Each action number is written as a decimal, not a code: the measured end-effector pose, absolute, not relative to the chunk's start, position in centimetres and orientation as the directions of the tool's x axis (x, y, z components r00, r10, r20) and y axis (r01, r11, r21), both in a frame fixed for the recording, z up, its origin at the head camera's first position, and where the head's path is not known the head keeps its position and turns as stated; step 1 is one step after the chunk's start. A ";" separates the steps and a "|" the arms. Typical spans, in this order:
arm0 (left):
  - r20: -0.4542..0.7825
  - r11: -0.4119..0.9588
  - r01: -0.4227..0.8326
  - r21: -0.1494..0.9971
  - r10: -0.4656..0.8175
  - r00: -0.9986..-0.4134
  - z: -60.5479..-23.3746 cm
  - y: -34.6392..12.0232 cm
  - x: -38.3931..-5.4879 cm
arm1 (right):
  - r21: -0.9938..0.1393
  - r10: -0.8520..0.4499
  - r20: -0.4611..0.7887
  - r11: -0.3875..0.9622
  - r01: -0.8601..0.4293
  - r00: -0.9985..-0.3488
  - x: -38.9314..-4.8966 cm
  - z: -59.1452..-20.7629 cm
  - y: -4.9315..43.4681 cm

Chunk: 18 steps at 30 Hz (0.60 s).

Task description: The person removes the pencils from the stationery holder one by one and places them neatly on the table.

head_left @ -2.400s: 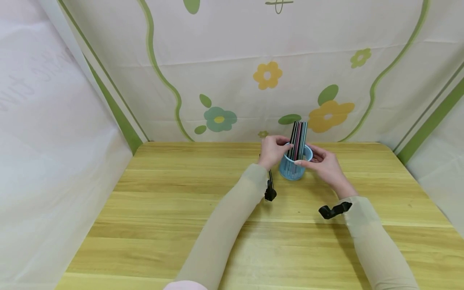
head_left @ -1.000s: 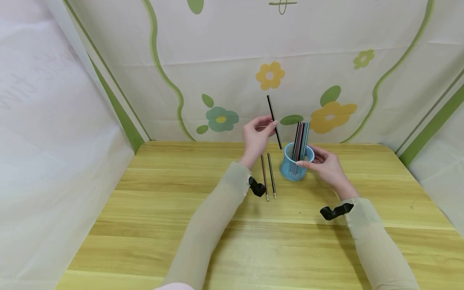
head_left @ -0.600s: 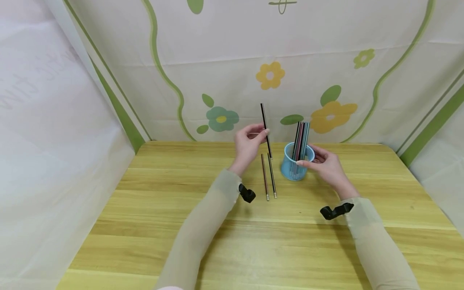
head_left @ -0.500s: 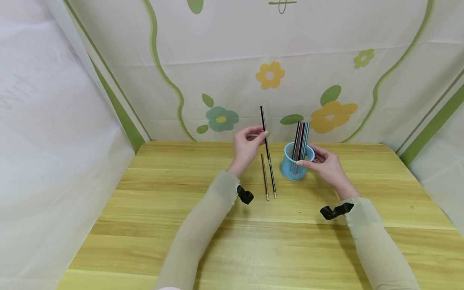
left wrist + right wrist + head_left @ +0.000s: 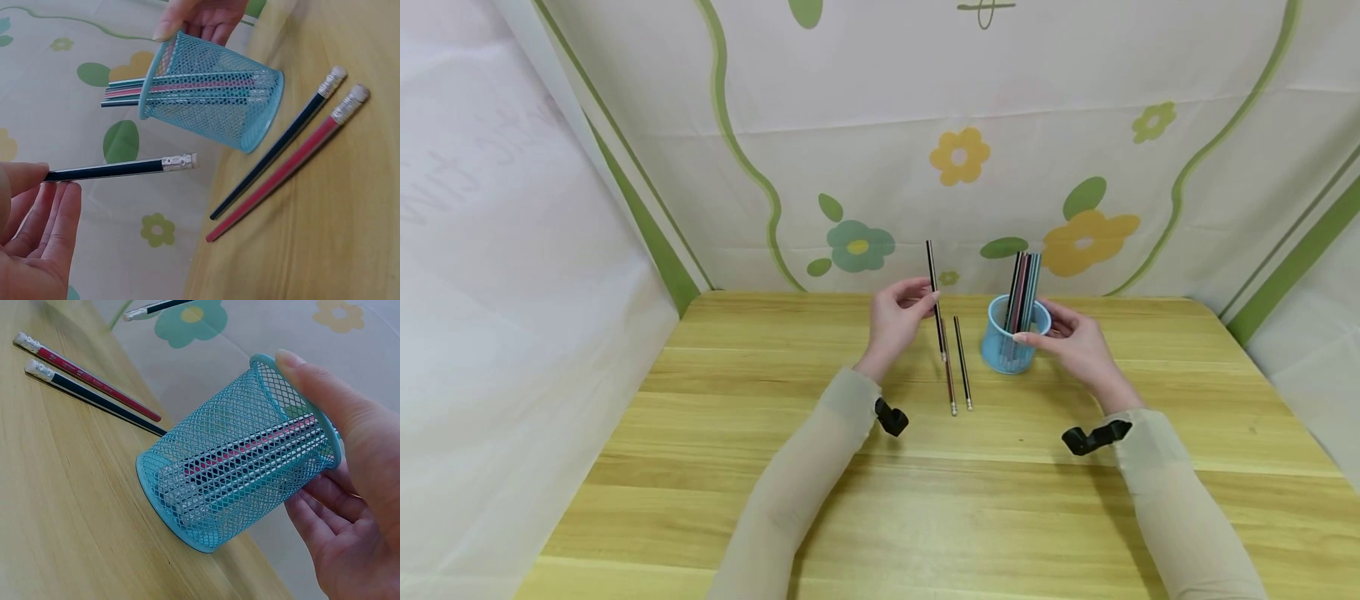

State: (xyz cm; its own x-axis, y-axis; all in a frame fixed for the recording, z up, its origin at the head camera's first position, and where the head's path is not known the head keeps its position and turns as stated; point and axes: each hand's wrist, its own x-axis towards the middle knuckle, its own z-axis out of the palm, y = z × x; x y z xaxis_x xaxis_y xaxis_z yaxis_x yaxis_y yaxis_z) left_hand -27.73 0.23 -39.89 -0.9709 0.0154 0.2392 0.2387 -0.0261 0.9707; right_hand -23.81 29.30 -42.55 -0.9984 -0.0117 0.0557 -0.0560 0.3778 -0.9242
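My left hand [image 5: 898, 318] pinches a black pencil [image 5: 112, 170] between thumb and fingers, its white eraser end pointing down. In the head view this pencil overlaps a red pencil [image 5: 294, 165] that lies on the table. Beside the red one lies another black pencil [image 5: 962, 367], both with eraser ends toward the near side. My right hand [image 5: 1071, 343] grips the rim of a light blue mesh pencil cup [image 5: 231, 431], thumb on the near side and fingers behind. Several pencils [image 5: 1022, 287] in black, red and pale blue stand in the cup, eraser ends down.
The wood-grain table [image 5: 700, 467] ends at a white cloth backdrop [image 5: 850, 100] printed with flowers. Another cloth wall [image 5: 497, 292] rises along the left side. A black wrist camera [image 5: 891, 417] sits on the left sleeve, another [image 5: 1096, 437] on the right.
My left hand has drawn the black pencil away from the cup, then moved left and lower with it, over the pencils on the table. My right hand stays at the cup.
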 end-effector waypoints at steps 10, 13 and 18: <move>0.169 -0.019 0.168 0.986 0.076 -0.983 -41.4 -0.5 -27.4 | -0.928 -0.012 0.053 0.369 -0.054 -0.999 -23.8 -42.4 29.3; 0.140 -0.009 0.139 0.990 0.087 -0.986 -41.8 -0.6 -27.2 | -0.927 -0.013 0.053 0.370 -0.054 -0.999 -23.8 -42.5 29.3; 0.106 0.024 0.109 0.994 0.110 -0.988 -42.4 -0.9 -26.9 | -0.927 -0.013 0.054 0.371 -0.055 -0.998 -23.8 -42.4 29.3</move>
State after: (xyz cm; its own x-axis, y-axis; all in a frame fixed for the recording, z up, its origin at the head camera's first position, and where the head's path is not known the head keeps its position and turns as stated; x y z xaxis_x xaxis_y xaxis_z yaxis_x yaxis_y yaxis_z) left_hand -26.88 -0.86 -42.42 -0.9882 0.1104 0.1060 0.1092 0.0240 0.9937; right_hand -23.85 29.30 -42.44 -0.9985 -0.0128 0.0539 -0.0548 0.3707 -0.9271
